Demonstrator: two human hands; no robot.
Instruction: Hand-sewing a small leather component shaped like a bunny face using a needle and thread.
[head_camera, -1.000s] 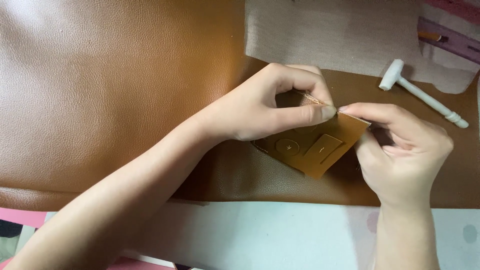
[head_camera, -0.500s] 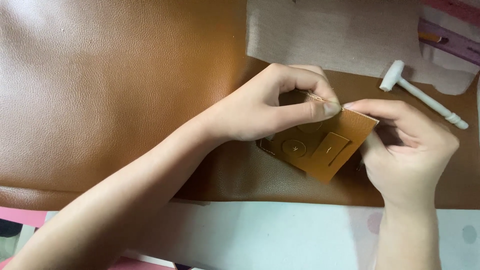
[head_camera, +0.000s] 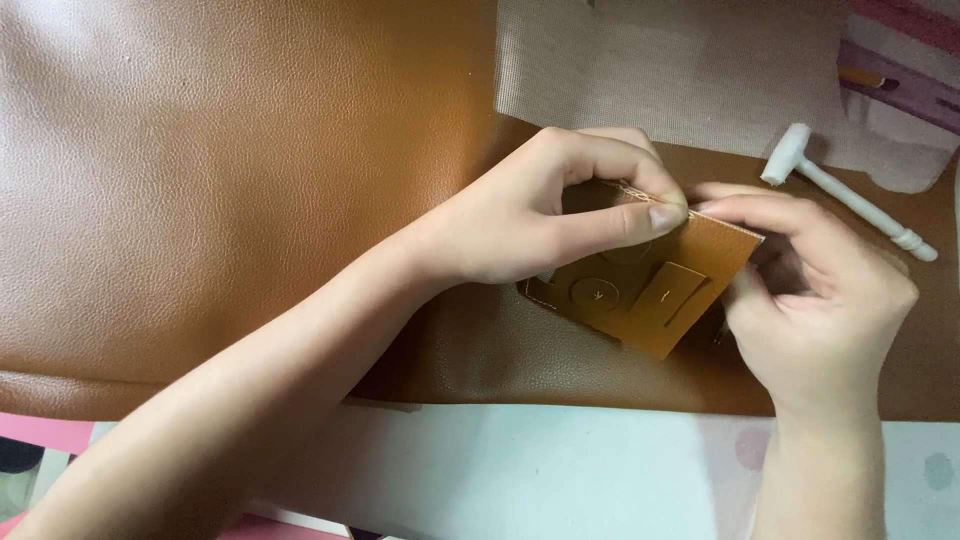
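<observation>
Brown leather hide (head_camera: 220, 180) covers most of the bench, a pale grey fabric sheet (head_camera: 680, 70) above its right part. On the hide's right end, both hands hold a small tan leather piece (head_camera: 650, 290), tilted. The left hand (head_camera: 540, 215) pinches its upper edge; the right hand (head_camera: 820, 290) pinches the same edge and backs it. It looks light, fairly stiff, stitched, with a round and a rectangular patch. A white mallet (head_camera: 840, 190) lies right of it.
</observation>
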